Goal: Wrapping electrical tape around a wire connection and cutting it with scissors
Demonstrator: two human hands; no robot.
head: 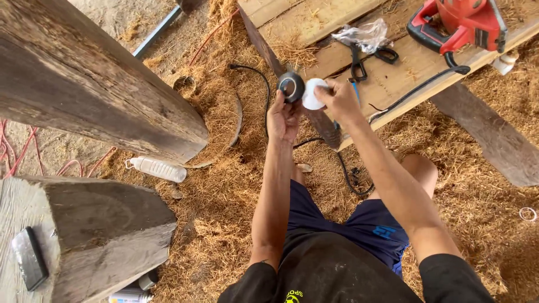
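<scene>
My left hand (282, 119) holds up a round black part with a hollow centre (291, 86), like a lamp socket or tape roll. My right hand (338, 99) grips a round white piece (313, 93) pressed right beside the black part. Both are raised in front of me, above the sawdust-covered ground. A black cable (264, 84) runs across the ground behind the black part; whether it joins the part is hidden.
A plank workbench (393, 78) ahead carries black scissors (359, 62), a crumpled plastic bag (365, 33) and a red power tool (466, 22). Heavy timber beams (84, 84) lie at left, one with a phone (29, 258). A plastic bottle (157, 168) lies on the shavings.
</scene>
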